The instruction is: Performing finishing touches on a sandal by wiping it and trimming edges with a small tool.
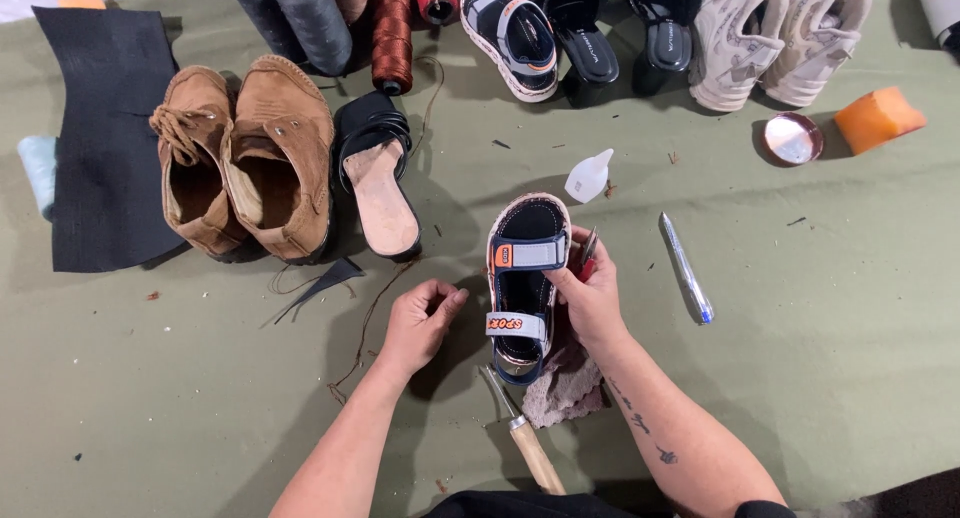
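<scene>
We saw the right hand (590, 296) gripping the child's sandal (524, 286) by its side at table (820, 378) centre, grip closed on it, plus what looked like a small red tool (588, 258). Left hand (420, 323) sat just beside it, fingers curled, possibly pinching brown thread (365, 323). Wooden-handled awl (525, 440) lay below.

Navy sandal (524, 278) with grey straps and orange trim lies on the olive-green bench (800, 378); left of it tan suede shoes (245, 158), beyond them a black sheet (100, 138)
</scene>
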